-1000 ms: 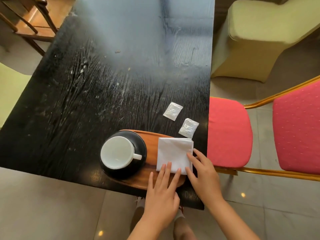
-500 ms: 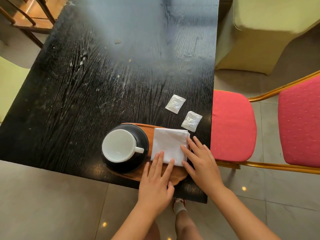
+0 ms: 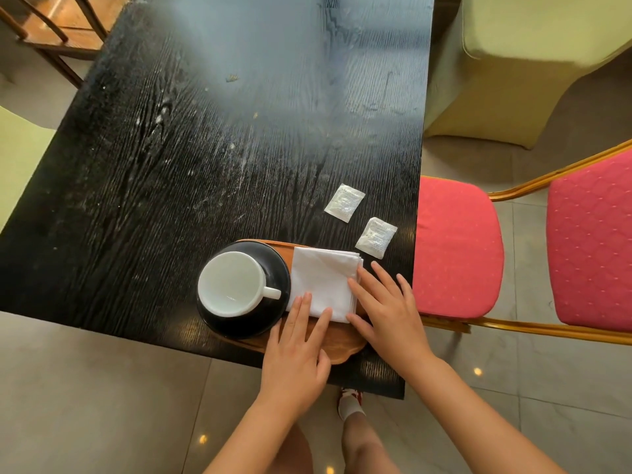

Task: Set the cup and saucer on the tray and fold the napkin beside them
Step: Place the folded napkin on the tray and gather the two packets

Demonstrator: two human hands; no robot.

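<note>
Left hand (image 3: 294, 362): flat, palm down, fingers extended; fingertips (image 3: 306, 297) rest on the near edge of the napkin (image 3: 323, 282). Grip released, nothing grasped.

Right hand (image 3: 390, 309): flat, fingers spread, lying against the napkin's right edge; grip released, pressing rather than grasping.

Napkin: white, folded to a rough square, layered edges showing at its far right corner. Lies on the right part of the wooden tray (image 3: 342, 340), just beside the saucer.

Saucer (image 3: 273, 265): black, round, on the tray's left part, overhanging the tray's left end. White cup (image 3: 232, 283) sits upright on it, empty, handle toward the napkin.

Two small clear sachets (image 3: 344, 207) (image 3: 376, 237): on the worktop beyond the tray, the nearer one close to the napkin's far corner; print unreadable.

Worktop (image 3: 212, 138): black wood grain, smeared pale, a few crumbs; wide open surface left and beyond the tray. Tray sits at the near right corner, its near rim close to the worktop's front edge.

Red-cushioned chair with gilt frame (image 3: 458, 251): directly against the worktop's right edge. Chair in a yellow-green cover (image 3: 513, 63) beyond it, cropped by the frame. Wooden chair (image 3: 51, 29) at top left, partly cut off.

Tray's middle is hidden under napkin and hands.
</note>
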